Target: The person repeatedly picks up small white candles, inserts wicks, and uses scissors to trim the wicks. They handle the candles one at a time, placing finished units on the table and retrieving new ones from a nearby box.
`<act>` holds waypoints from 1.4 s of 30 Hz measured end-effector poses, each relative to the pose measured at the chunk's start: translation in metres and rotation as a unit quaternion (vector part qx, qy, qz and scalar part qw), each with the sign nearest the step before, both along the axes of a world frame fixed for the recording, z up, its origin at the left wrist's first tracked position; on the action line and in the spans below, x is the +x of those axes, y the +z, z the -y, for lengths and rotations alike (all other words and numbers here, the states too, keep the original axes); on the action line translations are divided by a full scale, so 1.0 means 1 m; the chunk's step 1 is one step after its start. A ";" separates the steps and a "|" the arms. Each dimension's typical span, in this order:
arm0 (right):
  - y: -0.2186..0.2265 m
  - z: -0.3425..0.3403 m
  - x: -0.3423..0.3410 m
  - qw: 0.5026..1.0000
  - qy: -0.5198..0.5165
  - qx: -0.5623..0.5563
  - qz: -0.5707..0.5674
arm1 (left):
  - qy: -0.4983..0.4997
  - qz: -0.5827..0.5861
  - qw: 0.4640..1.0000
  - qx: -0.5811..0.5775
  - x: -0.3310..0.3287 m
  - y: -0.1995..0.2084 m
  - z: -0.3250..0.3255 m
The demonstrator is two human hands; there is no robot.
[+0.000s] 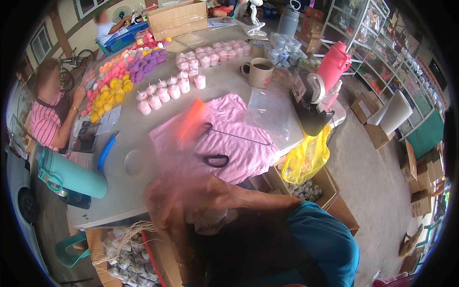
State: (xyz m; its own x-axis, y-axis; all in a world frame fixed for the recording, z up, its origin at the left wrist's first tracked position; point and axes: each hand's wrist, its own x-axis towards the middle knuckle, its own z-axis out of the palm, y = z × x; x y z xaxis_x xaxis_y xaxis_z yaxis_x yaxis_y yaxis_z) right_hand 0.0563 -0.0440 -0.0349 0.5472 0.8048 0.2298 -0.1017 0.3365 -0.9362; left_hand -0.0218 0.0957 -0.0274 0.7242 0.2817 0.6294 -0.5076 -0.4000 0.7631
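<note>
My left hand [160, 203] and my right hand [208, 193] are close together at the table's near edge, over my lap. Both are smeared by a pinkish blur, so their fingers and anything between them cannot be made out. Something whitish [210, 222] shows just below them. Beyond my hands a pink cloth [234, 117] lies spread on the table. On it rest black-handled scissors [216, 160], partly hidden by the blur, and a thin dark rod [239, 136]. A blurred orange object [191, 118] appears over the cloth's left part.
Small pink-and-white cups [162, 93] stand in rows beyond the cloth. A mug [258, 72] and pink bottle [333, 64] stand right; a teal bottle [71, 172] stands left. Open boxes [330, 189] flank me below the table. Another person [52, 110] sits left by colourful pieces [110, 93].
</note>
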 end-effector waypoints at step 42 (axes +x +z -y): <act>-0.001 0.058 -0.028 0.955 -0.220 -0.078 0.184 | 0.160 -0.155 0.975 0.023 -0.110 0.109 -0.074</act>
